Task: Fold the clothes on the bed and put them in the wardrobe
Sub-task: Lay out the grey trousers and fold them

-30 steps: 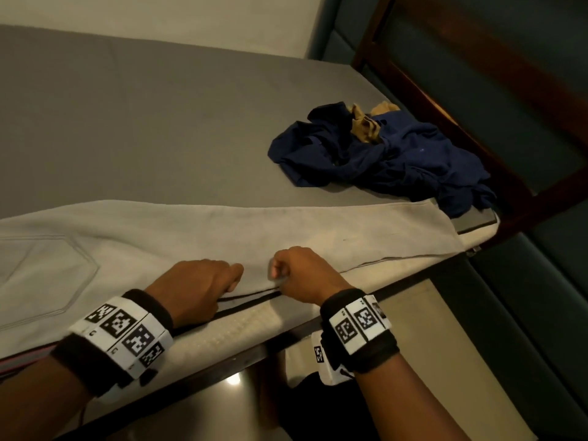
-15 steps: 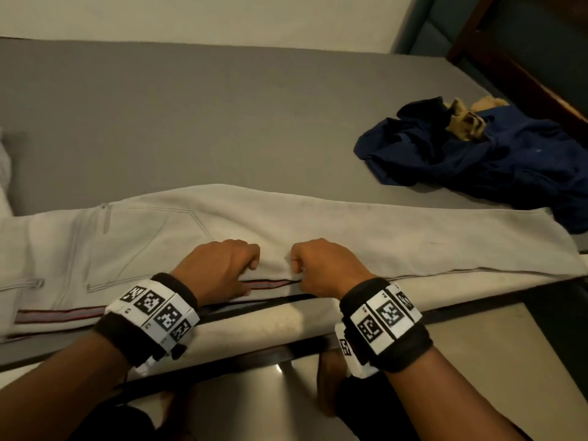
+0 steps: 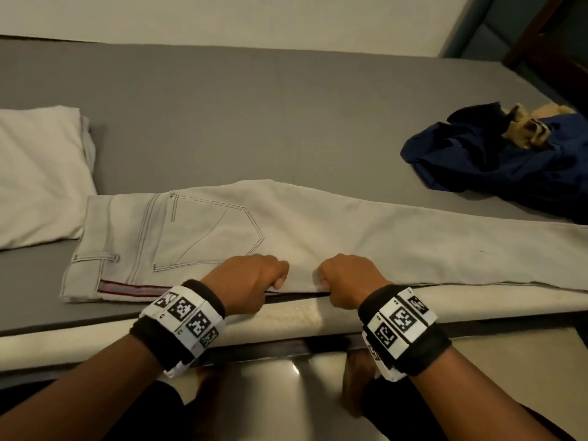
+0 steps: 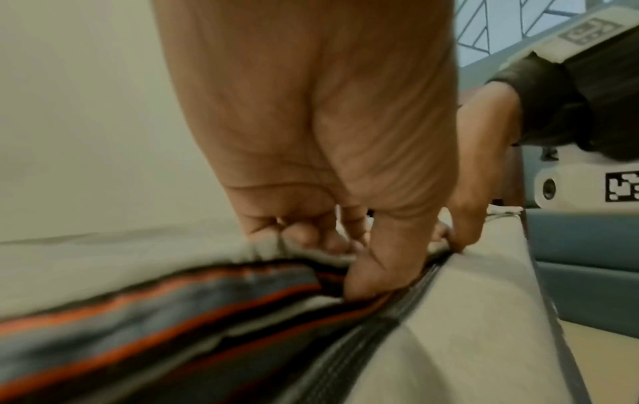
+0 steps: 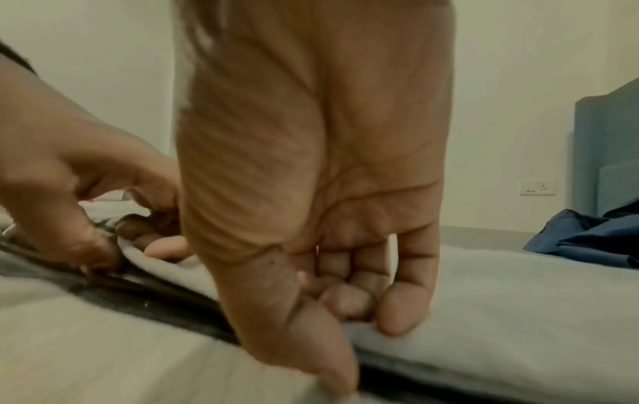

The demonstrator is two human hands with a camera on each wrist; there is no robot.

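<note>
While both hands hold on, one pair of pale trousers (image 3: 318,237) lies long and flat across the middle of the head view, along the near edge of the bed (image 3: 254,122). Its waist end is at the left, with one back pocket (image 3: 206,233) facing up, and its leg runs off to the right edge of the frame. One strip with red and grey lines shows along the near side of the waist.

One dark blue heap of clothes (image 3: 496,160) sits crumpled at the upper right, well apart from the trousers. One small tan cloth (image 3: 525,128) lies on top of that heap. One white folded cloth (image 3: 38,173) lies at the left edge, just beside the waist of the trousers.

Two hands are in the lower middle of the frame, near each other but not touching. The left hand (image 3: 248,281) has its fingers curled over the near edge of the trousers and its thumb tucked under, so it pinches the cloth. The right hand (image 3: 346,278) does the same just to the right, with fingers curled on top and thumb pressed below the edge. Each wrist wears one black band with white square-pattern tags.
</note>
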